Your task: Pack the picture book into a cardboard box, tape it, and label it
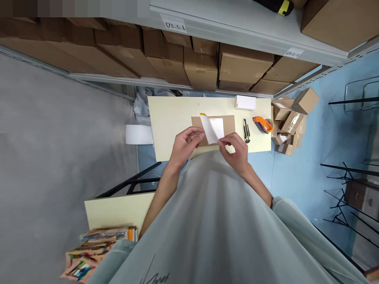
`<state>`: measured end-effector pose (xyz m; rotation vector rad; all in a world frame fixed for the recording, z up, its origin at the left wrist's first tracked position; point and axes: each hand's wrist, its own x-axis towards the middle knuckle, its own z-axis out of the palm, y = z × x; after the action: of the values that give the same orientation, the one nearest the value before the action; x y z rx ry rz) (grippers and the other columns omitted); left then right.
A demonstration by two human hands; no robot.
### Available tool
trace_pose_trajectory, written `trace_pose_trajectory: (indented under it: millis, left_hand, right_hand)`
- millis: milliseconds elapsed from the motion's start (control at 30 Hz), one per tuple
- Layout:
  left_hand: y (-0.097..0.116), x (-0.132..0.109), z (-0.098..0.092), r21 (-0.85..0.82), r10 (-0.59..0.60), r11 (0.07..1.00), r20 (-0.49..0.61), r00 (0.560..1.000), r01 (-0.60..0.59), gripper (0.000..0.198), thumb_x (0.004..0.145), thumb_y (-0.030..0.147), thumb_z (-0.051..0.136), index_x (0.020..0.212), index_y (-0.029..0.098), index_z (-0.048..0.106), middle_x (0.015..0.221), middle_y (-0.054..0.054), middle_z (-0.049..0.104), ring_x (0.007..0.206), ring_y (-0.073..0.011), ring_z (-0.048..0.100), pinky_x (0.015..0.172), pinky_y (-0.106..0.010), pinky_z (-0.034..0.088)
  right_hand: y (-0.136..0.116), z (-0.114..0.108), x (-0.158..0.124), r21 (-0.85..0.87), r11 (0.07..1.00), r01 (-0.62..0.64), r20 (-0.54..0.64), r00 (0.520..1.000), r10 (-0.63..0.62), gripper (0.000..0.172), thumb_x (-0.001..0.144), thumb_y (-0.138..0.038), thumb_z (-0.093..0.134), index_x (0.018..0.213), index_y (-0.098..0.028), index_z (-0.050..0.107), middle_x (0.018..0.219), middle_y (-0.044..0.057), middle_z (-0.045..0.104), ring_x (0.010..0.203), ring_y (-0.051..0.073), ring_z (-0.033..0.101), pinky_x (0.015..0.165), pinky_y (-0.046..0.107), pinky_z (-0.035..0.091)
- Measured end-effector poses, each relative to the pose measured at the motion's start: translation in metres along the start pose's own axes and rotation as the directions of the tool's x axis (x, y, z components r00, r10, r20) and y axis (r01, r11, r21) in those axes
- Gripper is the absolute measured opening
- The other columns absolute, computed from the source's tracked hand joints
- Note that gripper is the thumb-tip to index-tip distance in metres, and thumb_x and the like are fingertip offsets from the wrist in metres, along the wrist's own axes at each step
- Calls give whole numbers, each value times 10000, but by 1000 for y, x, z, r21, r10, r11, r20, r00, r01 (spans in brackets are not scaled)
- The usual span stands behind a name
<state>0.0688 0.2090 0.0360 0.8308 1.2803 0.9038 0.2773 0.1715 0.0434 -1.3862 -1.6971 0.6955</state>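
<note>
A curled white sheet (209, 131), yellow at its top corner, is raised between my hands. Behind it shows a second white layer (218, 126); whether the two are joined I cannot tell. Both are over a flat brown cardboard piece (229, 124) on the cream table (168, 118). My left hand (186, 144) is closed, thumb and fingers pinching at the sheet's left edge. At its lower right corner, my right hand (236, 150) pinches the sheet between thumb and forefinger. A black and yellow utility knife (246, 131) lies right of the cardboard.
An orange and blue tape dispenser (263, 124) and a white box (245, 103) are on the table's right part. Small cartons (291, 122) are piled beyond that end. Shelves of cardboard boxes (201, 69) stand ahead. A white roll (138, 134) sticks out at the left.
</note>
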Motion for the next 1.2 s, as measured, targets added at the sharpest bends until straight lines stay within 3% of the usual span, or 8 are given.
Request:
trace_pose_trajectory:
  millis: [100, 200, 433, 600, 800, 933, 1100, 1200]
  left_hand:
    - [-6, -1, 1, -54, 13, 998, 17, 1000, -12, 212, 747, 335, 861, 858, 221, 721, 734, 16, 625, 617, -124, 528, 567, -266, 435]
    - [-12, -3, 1, -73, 8, 997, 14, 1000, -7, 215, 736, 337, 846, 822, 224, 684, 720, 14, 615, 658, -141, 553, 571, -258, 423]
    - [-20, -7, -2, 38, 29, 999, 14, 999, -29, 325, 740, 396, 787, 1014, 222, 764, 1068, -64, 794, 986, -235, 723, 818, -313, 571]
    - [-32, -3, -3, 144, 33, 989, -55, 998, -25, 224, 710, 368, 786, 825, 222, 660, 804, -20, 706, 807, -202, 676, 717, -311, 551]
    - [-47, 2, -3, 33, 11, 999, 15, 1000, -12, 318, 737, 351, 814, 996, 219, 685, 829, 1, 720, 697, -147, 674, 656, -278, 544]
    - [-50, 2, -4, 49, -53, 998, 41, 998, 50, 262, 738, 368, 810, 922, 210, 711, 748, 6, 691, 646, -140, 638, 590, -262, 493]
    - [-55, 5, -1, 69, -113, 991, 12, 993, 112, 310, 754, 467, 862, 886, 210, 749, 705, 5, 671, 600, -128, 562, 571, -268, 458]
    - [-63, 13, 0, 97, -136, 986, 0, 991, 135, 358, 752, 527, 877, 872, 210, 760, 688, 4, 655, 599, -133, 533, 571, -275, 442]
  right_hand:
    - [8, 2, -9, -198, 951, 239, 91, 970, -225, 77, 1093, -226, 701, 1071, -278, 753, 881, 25, 754, 783, 167, 700, 691, 322, 518]
    - [13, 8, -17, -287, 920, 268, 207, 955, -214, 105, 1094, -220, 710, 1104, -298, 780, 848, 11, 749, 747, 153, 682, 658, 310, 492]
    - [6, 15, -19, -42, 998, -48, 275, 960, 58, 85, 1057, -417, 770, 1015, -371, 828, 839, 24, 741, 769, 194, 686, 720, 358, 549]
    - [2, 5, -13, 67, 991, -114, 231, 968, 95, 232, 1075, -489, 704, 964, -326, 826, 847, 46, 764, 736, 207, 692, 712, 394, 592]
    - [5, -5, -18, 192, 970, -151, 181, 977, 116, 199, 1073, -397, 700, 952, -297, 823, 841, 33, 764, 703, 180, 683, 679, 359, 600]
    - [11, -3, -25, 187, 966, -177, 225, 965, 133, 223, 1064, -413, 683, 952, -287, 830, 823, 33, 759, 694, 175, 670, 673, 355, 600]
    - [16, 5, -26, 198, 916, -348, 183, 931, 315, 289, 1018, -527, 712, 903, -281, 812, 806, 27, 735, 702, 179, 633, 693, 357, 589]
    - [30, 12, -21, 231, 836, -497, 124, 868, 481, 328, 955, -576, 758, 865, -261, 776, 786, 11, 717, 693, 165, 612, 708, 336, 569]
